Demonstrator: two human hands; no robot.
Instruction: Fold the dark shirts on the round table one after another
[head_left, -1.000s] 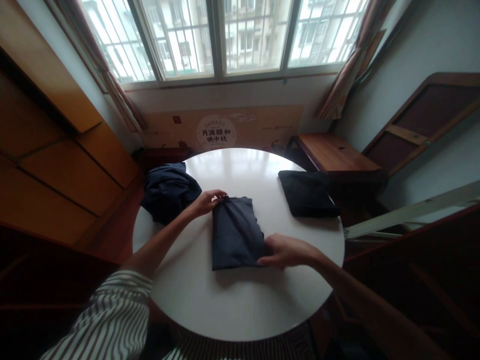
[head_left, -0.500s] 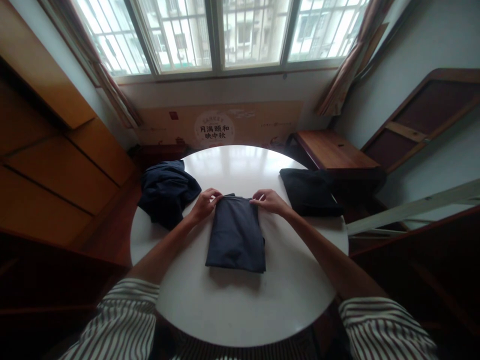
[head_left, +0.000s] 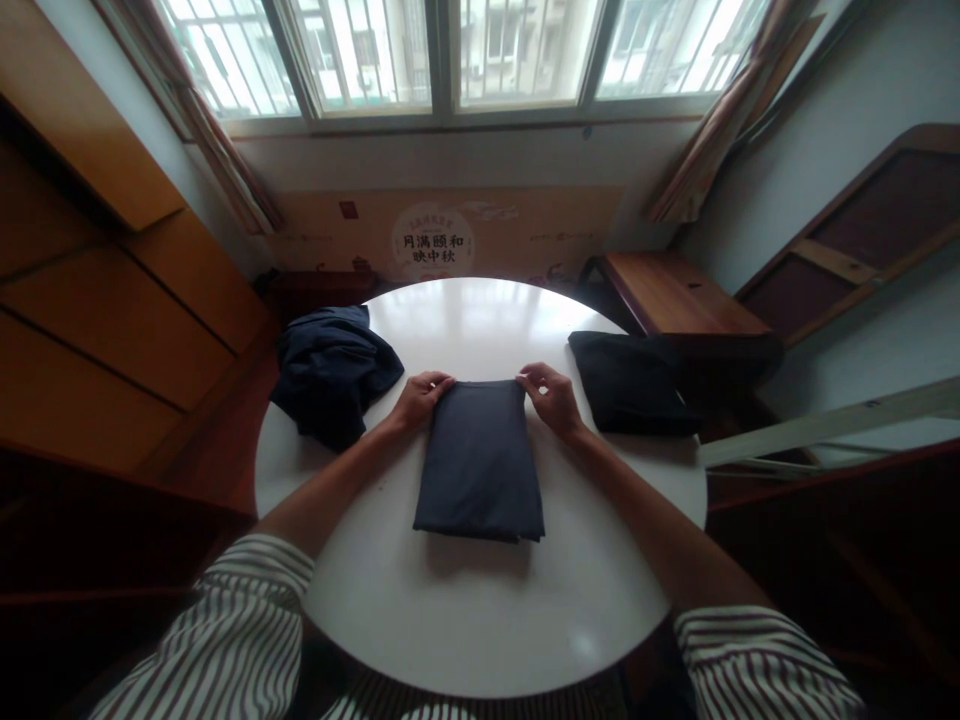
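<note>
**A:** Where's the folded cloth?

**B:** Centre of the frame, flat on the white desk, with its long axis running top to bottom.

**A:** And the hands?

**B:** Both are at its upper end. The left hand has its fingers pinching the upper-left corner, and the right hand pinches the upper-right. They're equally near, and the cloth stretches down-frame from them.

**A:** Neighbours?

**B:** A crumpled dark heap lies to the left and a folded dark pile to the right, both apart from it.

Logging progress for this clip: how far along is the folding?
Done: a folded dark garment lies on the right. In hand: left hand and right hand sit at the far corners of the middle garment, nearly folded. Left: the crumpled heap on the left.
</note>
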